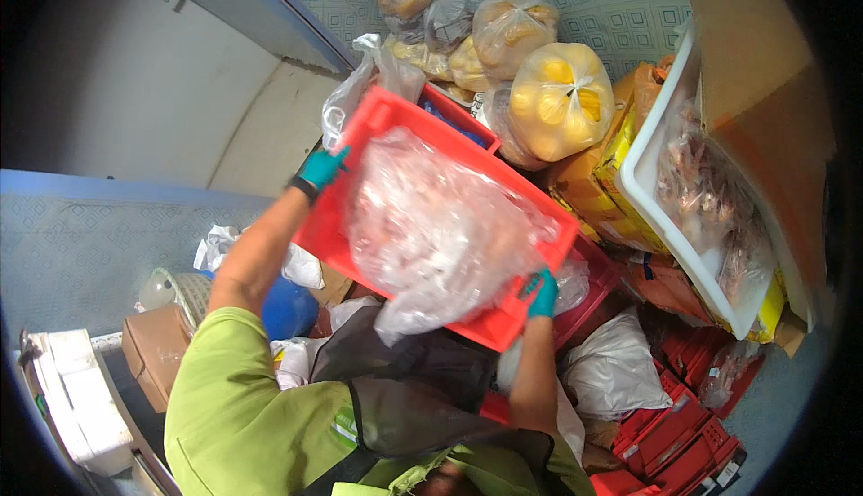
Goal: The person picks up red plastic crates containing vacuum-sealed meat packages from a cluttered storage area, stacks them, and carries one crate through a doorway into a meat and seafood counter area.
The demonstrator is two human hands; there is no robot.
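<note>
Green sleeves and my dark apron sit closest, below both gloved hands. My left hand and right hand each grip opposite rims of a tilted red crate holding a clear plastic bag. Beyond my hands sit bagged yellow produce; right of them, a white tub.

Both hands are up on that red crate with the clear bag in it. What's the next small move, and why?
Probably level the red crate before carrying it further. It is tilted, gripped only at opposite edges by the left hand and right hand, and the clear plastic bag is spilling over its lower rim toward the dark apron.
</note>
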